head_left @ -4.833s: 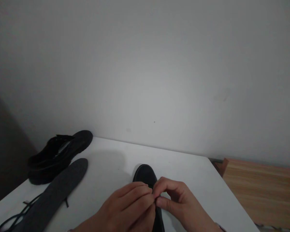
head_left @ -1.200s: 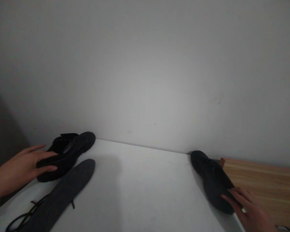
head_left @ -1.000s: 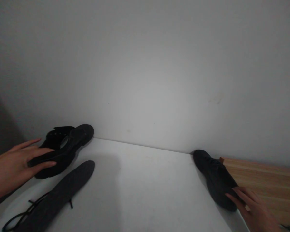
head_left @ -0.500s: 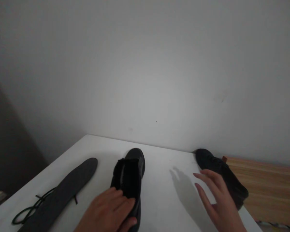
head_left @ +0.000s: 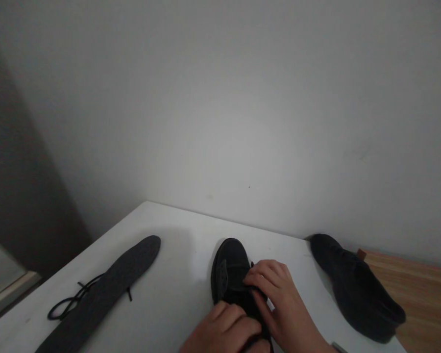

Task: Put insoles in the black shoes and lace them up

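A black shoe [head_left: 235,254] without a lace in view lies on the white table, its toe toward the wall. My left hand [head_left: 230,329] is closed over the rear part of this shoe, fingers bent at its opening. On the shoe's right side, my right hand [head_left: 275,289] pinches the edge of the upper near the eyelets. Much of the heel and opening is covered by both hands. To the left lies a dark grey insole [head_left: 113,282], with a black shoelace [head_left: 63,309] partly underneath it.
A second black shoe [head_left: 371,304] stands at the table's right edge. Beyond it is a wood-grain surface [head_left: 419,289]. The white table [head_left: 176,274] meets a grey wall [head_left: 220,122] at the back. A small grey object [head_left: 338,347] shows at the bottom edge.
My right hand has moved left from open air onto the shoe's side. The shoe's raised tongue has gone down, uncovering the toe and eyelet flap. The view has shifted slightly.
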A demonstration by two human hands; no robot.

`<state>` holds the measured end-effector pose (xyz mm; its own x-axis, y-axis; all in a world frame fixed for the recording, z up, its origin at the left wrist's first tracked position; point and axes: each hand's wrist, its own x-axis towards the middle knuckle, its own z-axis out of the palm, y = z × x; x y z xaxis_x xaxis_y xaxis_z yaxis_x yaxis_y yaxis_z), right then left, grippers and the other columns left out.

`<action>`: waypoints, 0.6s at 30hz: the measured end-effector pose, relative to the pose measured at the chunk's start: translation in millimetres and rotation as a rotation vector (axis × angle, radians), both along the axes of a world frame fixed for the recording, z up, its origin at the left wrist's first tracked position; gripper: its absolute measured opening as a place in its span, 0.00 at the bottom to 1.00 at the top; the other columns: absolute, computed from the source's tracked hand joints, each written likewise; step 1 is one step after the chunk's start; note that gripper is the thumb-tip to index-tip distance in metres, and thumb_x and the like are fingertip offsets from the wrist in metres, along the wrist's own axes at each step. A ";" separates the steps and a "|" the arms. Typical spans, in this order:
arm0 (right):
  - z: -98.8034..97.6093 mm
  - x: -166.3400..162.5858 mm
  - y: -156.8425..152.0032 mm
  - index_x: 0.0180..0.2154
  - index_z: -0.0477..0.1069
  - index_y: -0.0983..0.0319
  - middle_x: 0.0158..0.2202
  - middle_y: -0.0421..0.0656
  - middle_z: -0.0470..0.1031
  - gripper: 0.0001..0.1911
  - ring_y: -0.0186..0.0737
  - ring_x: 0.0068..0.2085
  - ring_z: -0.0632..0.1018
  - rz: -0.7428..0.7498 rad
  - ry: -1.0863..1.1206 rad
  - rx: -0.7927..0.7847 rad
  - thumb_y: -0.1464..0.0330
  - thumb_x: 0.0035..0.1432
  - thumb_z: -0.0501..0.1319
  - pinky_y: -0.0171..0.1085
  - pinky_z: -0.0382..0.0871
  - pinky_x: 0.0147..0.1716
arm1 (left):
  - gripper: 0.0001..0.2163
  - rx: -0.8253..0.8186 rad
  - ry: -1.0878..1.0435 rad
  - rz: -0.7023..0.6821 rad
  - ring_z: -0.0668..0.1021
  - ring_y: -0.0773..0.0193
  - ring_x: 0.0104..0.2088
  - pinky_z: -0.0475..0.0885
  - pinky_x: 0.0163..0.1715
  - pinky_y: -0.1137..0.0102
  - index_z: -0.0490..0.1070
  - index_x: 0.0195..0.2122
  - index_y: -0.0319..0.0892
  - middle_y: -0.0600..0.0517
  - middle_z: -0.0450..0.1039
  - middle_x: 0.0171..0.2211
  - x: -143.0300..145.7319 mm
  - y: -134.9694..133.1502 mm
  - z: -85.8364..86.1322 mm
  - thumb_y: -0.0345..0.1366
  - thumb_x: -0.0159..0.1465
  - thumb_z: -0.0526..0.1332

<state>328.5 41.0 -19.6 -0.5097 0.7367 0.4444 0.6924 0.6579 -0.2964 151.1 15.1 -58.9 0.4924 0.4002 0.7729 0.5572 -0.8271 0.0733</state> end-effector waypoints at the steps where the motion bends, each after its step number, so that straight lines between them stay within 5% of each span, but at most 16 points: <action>1: 0.6 0.6 0.8 0.43 0.70 0.59 0.41 0.42 0.75 0.15 0.43 0.45 0.74 0.020 -0.027 0.022 0.81 0.60 0.55 0.46 0.66 0.44 | 0.07 0.003 -0.036 0.006 0.78 0.65 0.32 0.73 0.33 0.71 0.73 0.40 0.46 0.53 0.78 0.33 -20.1 3.5 9.0 0.39 0.69 0.57; 4: 3.6 3.6 1.8 0.41 0.72 0.58 0.40 0.41 0.77 0.15 0.42 0.43 0.74 0.063 -0.067 0.075 0.82 0.59 0.56 0.47 0.63 0.46 | 0.15 -0.185 0.035 0.384 0.78 0.54 0.46 0.73 0.48 0.61 0.70 0.51 0.45 0.46 0.77 0.45 -100.4 22.5 22.5 0.46 0.69 0.54; 8: 9.4 9.0 6.2 0.40 0.73 0.57 0.38 0.40 0.79 0.14 0.41 0.42 0.75 0.092 -0.077 0.111 0.80 0.60 0.57 0.48 0.61 0.47 | 0.26 -0.377 0.207 0.842 0.77 0.40 0.47 0.70 0.50 0.48 0.72 0.48 0.33 0.34 0.76 0.46 -200.8 54.0 1.6 0.52 0.66 0.49; 13: 13.4 20.8 13.2 0.40 0.72 0.58 0.40 0.42 0.80 0.14 0.43 0.43 0.76 0.094 -0.148 0.088 0.81 0.61 0.55 0.49 0.63 0.47 | 0.29 -0.660 0.251 0.838 0.79 0.42 0.44 0.73 0.47 0.52 0.68 0.53 0.27 0.33 0.78 0.41 -239.4 68.6 -32.4 0.49 0.63 0.51; 18: 18.9 32.5 4.5 0.46 0.71 0.55 0.46 0.43 0.78 0.14 0.44 0.50 0.76 0.044 -0.159 0.022 0.77 0.63 0.56 0.51 0.65 0.53 | 0.18 -0.610 0.038 0.744 0.82 0.52 0.36 0.78 0.38 0.63 0.75 0.44 0.42 0.46 0.81 0.37 -216.6 62.3 -8.5 0.46 0.60 0.55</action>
